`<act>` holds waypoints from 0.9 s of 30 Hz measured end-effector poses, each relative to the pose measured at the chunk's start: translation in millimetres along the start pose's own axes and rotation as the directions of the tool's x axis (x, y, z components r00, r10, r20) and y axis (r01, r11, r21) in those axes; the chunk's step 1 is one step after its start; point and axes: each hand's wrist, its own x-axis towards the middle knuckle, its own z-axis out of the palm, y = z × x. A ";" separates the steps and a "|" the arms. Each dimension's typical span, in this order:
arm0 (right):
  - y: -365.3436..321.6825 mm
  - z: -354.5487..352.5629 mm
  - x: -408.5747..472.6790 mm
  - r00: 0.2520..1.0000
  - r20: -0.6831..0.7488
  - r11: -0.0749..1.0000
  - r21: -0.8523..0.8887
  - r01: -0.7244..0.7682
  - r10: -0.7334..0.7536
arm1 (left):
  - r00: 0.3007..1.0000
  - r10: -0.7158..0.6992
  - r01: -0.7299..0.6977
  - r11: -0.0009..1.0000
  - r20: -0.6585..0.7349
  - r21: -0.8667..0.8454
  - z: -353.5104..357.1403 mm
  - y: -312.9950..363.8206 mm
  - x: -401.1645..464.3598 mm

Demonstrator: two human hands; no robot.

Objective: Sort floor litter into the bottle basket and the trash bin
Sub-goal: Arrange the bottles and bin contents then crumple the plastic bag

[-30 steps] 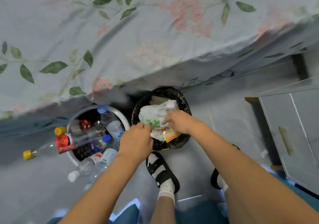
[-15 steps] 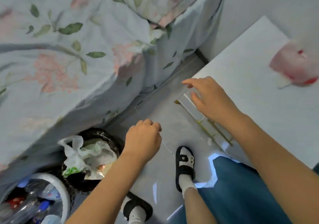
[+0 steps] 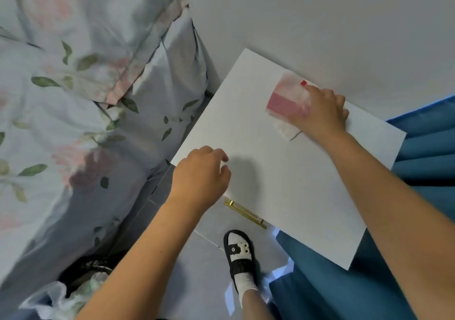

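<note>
A small bedroom corner: floral bedding (image 3: 73, 98) fills the left of the frame, a plain wall the upper right, blue curtain (image 3: 423, 152) the right edge, grey tiled floor (image 3: 197, 258) below.

At the lower left the black-lined trash bin (image 3: 83, 269) is tucked against the bed, a crumpled white plastic bag (image 3: 56, 300) bulging out of its mouth; it sits there, I'd say, so litter can be dropped in from beside the bed. The bottle basket is out of sight.

Toward the middle, the left hand (image 3: 200, 176) hangs over the near corner of the white desk (image 3: 270, 184), its fingers loosely curled with nothing in them, probably waiting to help.

Below it a sandalled foot (image 3: 238, 250) stands on the tiles beside the desk's brass handle (image 3: 245, 212).

At the upper right the right hand (image 3: 320, 112) lies on a pink and white wrapper (image 3: 286, 103) with a red tab, which rests on the desk close to the wall. The fingers spread over its right part, pressing or gathering it; I cannot tell whether they have pinched it. Soft packaging like this looks bound for the bin rather than the basket.
</note>
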 end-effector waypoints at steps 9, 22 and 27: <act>17.0 21.5 9.3 0.999 -0.034 0.933 0.359 0.036 -0.025 | 0.994 -0.062 0.074 0.987 0.086 -0.145 8.4 16.9 18.3; -26.0 -5.5 -91.7 0.931 -0.206 0.725 0.585 0.363 -0.300 | 0.922 -0.158 0.386 0.374 0.353 -0.843 -9.4 45.6 45.0; -29.8 -3.4 -92.7 0.928 -0.048 0.594 0.756 0.276 -0.370 | 0.936 -0.201 0.344 0.335 0.289 -0.877 -4.5 38.2 44.6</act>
